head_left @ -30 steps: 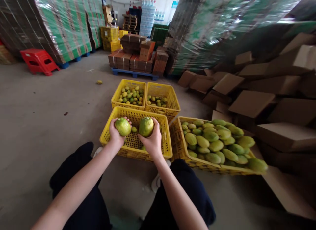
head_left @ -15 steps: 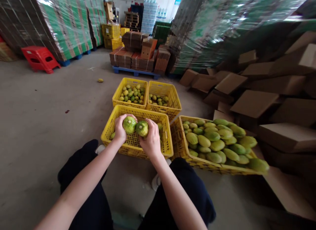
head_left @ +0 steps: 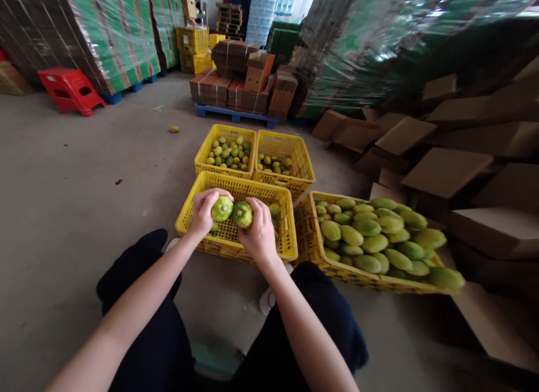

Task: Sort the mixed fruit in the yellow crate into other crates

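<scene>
My left hand (head_left: 205, 211) is closed round a green papaya (head_left: 222, 208), its pale stem end turned up toward me. In my right hand (head_left: 260, 229) is a second, darker green papaya (head_left: 242, 215), gripped from its right side. The two fruits are side by side, almost touching, above the near yellow crate (head_left: 236, 185). Inside that crate a few more papayas (head_left: 274, 210) show at the right, partly behind my right hand, and the slotted bottom shows between my arms. My fingertips are partly hidden behind the fruits.
To the right a yellow crate (head_left: 314, 226) is heaped with larger papayas (head_left: 374, 244). Two yellow crates (head_left: 225, 128) with smaller fruit stand just beyond. Cardboard boxes (head_left: 446, 170) are piled at the far right. A red stool (head_left: 71, 91) and one loose fruit (head_left: 174, 129) are on the floor.
The view has tilted down slightly, so the crates sit a little higher and farther right. My left hand's papaya has turned a little; both hands still hold their fruits.
</scene>
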Demonstrator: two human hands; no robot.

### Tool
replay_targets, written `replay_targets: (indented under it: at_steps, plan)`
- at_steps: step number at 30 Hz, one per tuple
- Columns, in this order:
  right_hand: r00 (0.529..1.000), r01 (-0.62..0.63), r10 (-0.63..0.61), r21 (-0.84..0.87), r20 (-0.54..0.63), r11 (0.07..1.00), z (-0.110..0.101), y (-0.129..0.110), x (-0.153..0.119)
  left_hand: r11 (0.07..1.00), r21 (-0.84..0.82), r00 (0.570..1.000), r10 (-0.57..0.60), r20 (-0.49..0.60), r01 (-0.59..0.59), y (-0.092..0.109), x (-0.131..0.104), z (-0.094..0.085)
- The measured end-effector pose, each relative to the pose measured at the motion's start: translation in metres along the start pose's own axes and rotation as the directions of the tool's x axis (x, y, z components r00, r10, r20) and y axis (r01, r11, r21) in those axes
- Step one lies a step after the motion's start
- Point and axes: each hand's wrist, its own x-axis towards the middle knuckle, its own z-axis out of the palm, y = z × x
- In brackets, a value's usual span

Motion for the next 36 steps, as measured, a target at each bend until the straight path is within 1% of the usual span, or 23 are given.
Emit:
replay_targets:
  at_steps: [3,7,9,10,11,12,13,14,15,16,17,18,19,21,22,24,25,26,27,28,30,33,36]
  plan:
    - [0.999,-0.004,0.004,0.018,0.034,1.0,0.002,0.0,-0.001,0.999,-0.011,0.999,-0.052,-0.012,0.052,0.006,-0.001,-0.007]
    - [0.999,0.002,-0.003,0.044,0.037,0.999,0.005,-0.002,-0.001,0.999,0.016,0.999,-0.043,0.004,0.043,0.008,-0.003,-0.011]
    - [0.999,-0.028,0.025,0.1,0.033,0.995,0.006,-0.005,0.001,0.997,-0.037,0.997,-0.069,-0.017,0.068,0.005,-0.002,-0.009]
    - [0.998,-0.062,0.057,0.151,0.036,0.987,0.007,-0.007,0.002,0.988,-0.106,0.991,-0.121,-0.055,0.115,0.004,-0.001,-0.007]
    - [0.994,-0.111,0.103,0.215,0.045,0.97,0.007,-0.011,0.004,0.962,-0.203,0.973,-0.206,-0.107,0.181,0.002,0.001,-0.004]
    - [0.985,-0.17,0.159,0.288,0.063,0.942,0.007,-0.014,0.006,0.912,-0.318,0.935,-0.32,-0.154,0.26,0.0,0.003,-0.002]
    - [0.972,-0.237,0.22,0.369,0.087,0.899,0.008,-0.018,0.009,0.835,-0.437,0.875,-0.446,-0.186,0.333,-0.001,0.005,0.0]
    - [0.952,-0.304,0.282,0.453,0.116,0.838,0.008,-0.021,0.012,0.746,-0.542,0.804,-0.561,-0.197,0.387,-0.002,0.008,0.002]
    - [0.928,-0.366,0.342,0.535,0.148,0.762,0.009,-0.024,0.016,0.664,-0.619,0.737,-0.647,-0.194,0.42,-0.002,0.01,0.003]
    - [0.899,-0.422,0.397,0.61,0.185,0.671,0.009,-0.027,0.019,0.605,-0.667,0.688,-0.701,-0.186,0.435,-0.002,0.012,0.004]
    - [0.863,-0.473,0.451,0.674,0.227,0.567,0.009,-0.029,0.023,0.569,-0.69,0.662,-0.73,-0.172,0.448,-0.001,0.013,0.005]
    - [0.819,-0.522,0.502,0.724,0.278,0.452,0.009,-0.03,0.027,0.551,-0.693,0.655,-0.741,-0.15,0.465,-0.001,0.014,0.005]
    - [0.766,-0.564,0.55,0.758,0.333,0.327,0.009,-0.03,0.031,0.544,-0.683,0.658,-0.743,-0.122,0.488,-0.001,0.015,0.006]
    - [0.637,-0.615,0.628,0.785,0.446,0.067,0.007,-0.028,0.039,0.532,-0.645,0.656,-0.752,-0.063,0.548,-0.003,0.016,0.008]
    - [0.565,-0.624,0.655,0.78,0.501,-0.058,0.005,-0.025,0.043,0.527,-0.628,0.642,-0.765,-0.055,0.573,-0.005,0.016,0.009]
    - [0.419,-0.614,0.682,0.74,0.6,-0.275,0.002,-0.02,0.049,0.51,-0.617,0.595,-0.799,-0.082,0.6,-0.01,0.017,0.01]
    - [0.352,-0.602,0.682,0.713,0.641,-0.36,0.0,-0.017,0.051,0.491,-0.627,0.567,-0.819,-0.094,0.605,-0.012,0.017,0.01]
    - [0.297,-0.59,0.675,0.686,0.675,-0.426,-0.001,-0.014,0.052,0.463,-0.645,0.539,-0.837,-0.093,0.608,-0.015,0.018,0.01]
    - [0.26,-0.579,0.665,0.664,0.7,-0.473,-0.002,-0.013,0.052,0.432,-0.665,0.517,-0.852,-0.08,0.609,-0.016,0.018,0.009]
    - [0.236,-0.569,0.656,0.649,0.717,-0.505,-0.001,-0.012,0.052,0.399,-0.684,0.498,-0.865,-0.061,0.61,-0.018,0.018,0.009]
    - [0.214,-0.561,0.643,0.631,0.735,-0.535,0.0,-0.011,0.051,0.349,-0.706,0.465,-0.885,-0.031,0.617,-0.018,0.019,0.008]
    - [0.195,-0.556,0.631,0.615,0.751,-0.56,0.004,-0.014,0.047,0.346,-0.705,0.443,-0.895,-0.05,0.619,-0.019,0.02,0.008]
    - [0.215,-0.573,0.63,0.618,0.747,-0.538,0.005,-0.014,0.045,0.393,-0.694,0.443,-0.889,-0.117,0.603,-0.022,0.019,0.01]
